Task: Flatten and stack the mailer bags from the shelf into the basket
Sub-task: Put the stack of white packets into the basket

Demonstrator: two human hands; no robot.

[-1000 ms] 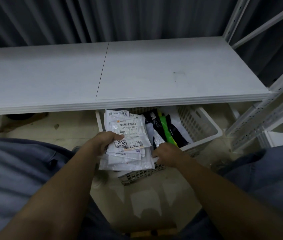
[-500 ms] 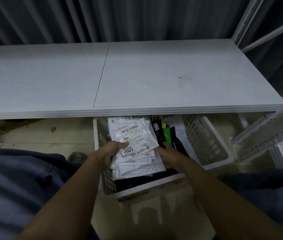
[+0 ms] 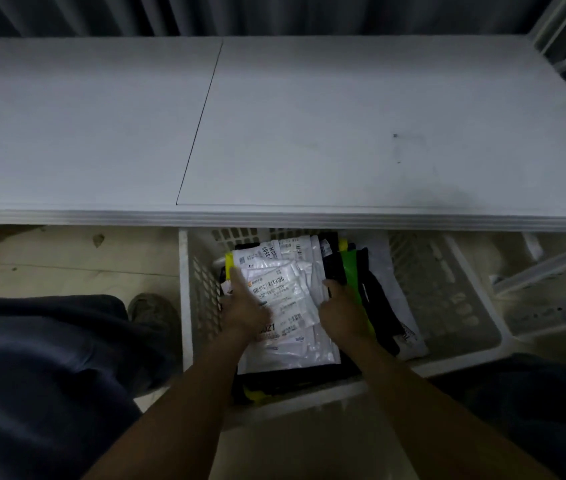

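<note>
A white perforated basket [image 3: 185, 306] stands on the floor under the shelf board [image 3: 309, 126], whose top is bare. A stack of white mailer bags [image 3: 288, 306] with printed labels lies inside it on the left. My left hand [image 3: 244, 306] rests flat on the stack's left side, fingers pointing away from me. At the stack's right edge my right hand [image 3: 343, 311] lies with fingers stretched forward, touching the bags. Black and green mailer bags [image 3: 368, 289] lie beside the stack on the right, with more dark bags underneath.
The shelf's front edge [image 3: 274, 218] overhangs the far part of the basket. A white metal shelf upright [image 3: 548, 268] slants at the right. My shoe [image 3: 153, 315] and dark trouser legs flank the basket on the pale floor.
Both hands carried the white stack forward and down from above the basket's near rim; it now lies in the basket with both hands on it. The view moved closer.
</note>
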